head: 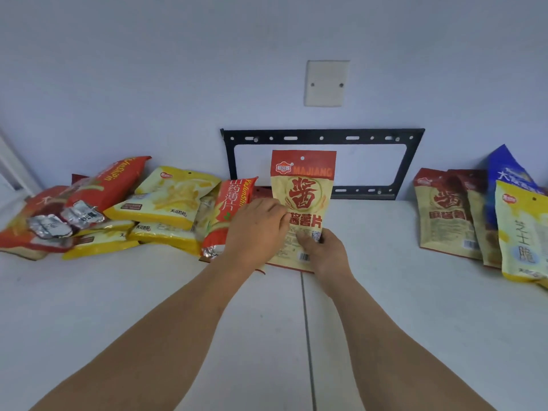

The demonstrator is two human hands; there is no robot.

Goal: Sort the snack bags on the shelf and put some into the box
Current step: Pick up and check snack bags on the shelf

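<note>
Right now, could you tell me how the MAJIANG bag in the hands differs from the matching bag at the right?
The held MAJIANG bag stands upright, gripped by the left hand and right hand; the right MAJIANG bag leans untouched among other bags. The held one shows fully; the other is partly overlapped. Both share the red-and-tan print.

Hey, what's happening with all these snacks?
A person is sorting snack bags on a white shelf. Both hands hold one tan-and-red MAJIANG chip bag upright in the middle: the left hand grips its left edge, the right hand pinches its bottom. A jumbled pile of red and yellow bags lies to the left, and a few bags stand in a row on the right. No box is in view.
</note>
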